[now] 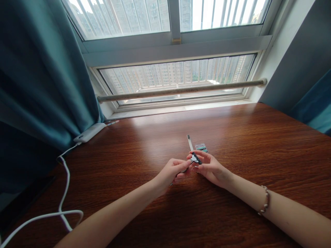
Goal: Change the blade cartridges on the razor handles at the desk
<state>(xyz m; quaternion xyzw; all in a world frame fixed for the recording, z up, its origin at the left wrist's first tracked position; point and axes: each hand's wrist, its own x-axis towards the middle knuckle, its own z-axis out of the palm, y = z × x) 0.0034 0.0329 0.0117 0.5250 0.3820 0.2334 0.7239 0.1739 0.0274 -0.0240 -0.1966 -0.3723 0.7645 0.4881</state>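
My left hand [176, 169] is closed round the dark handle of what looks like a T-shaped razor [194, 159]. Its head shows a silvery middle and a black bar across the end. My right hand [210, 168] pinches that head, with the fingers at the far end of the bar and the thumb near the other. Just beyond my fingers, a slim white stick with a dark tip [190, 142] lies on the table. Beside it is a small clear pack [201, 147] with teal and black strips, partly hidden by my right hand.
The brown wood-grain table [248, 137] reaches to the window. At the left edge, a white power strip or adapter [90, 132] lies against the blue curtain [46, 69], and its white cable [64, 182] loops down the left side. A rail [181, 90] crosses the window.
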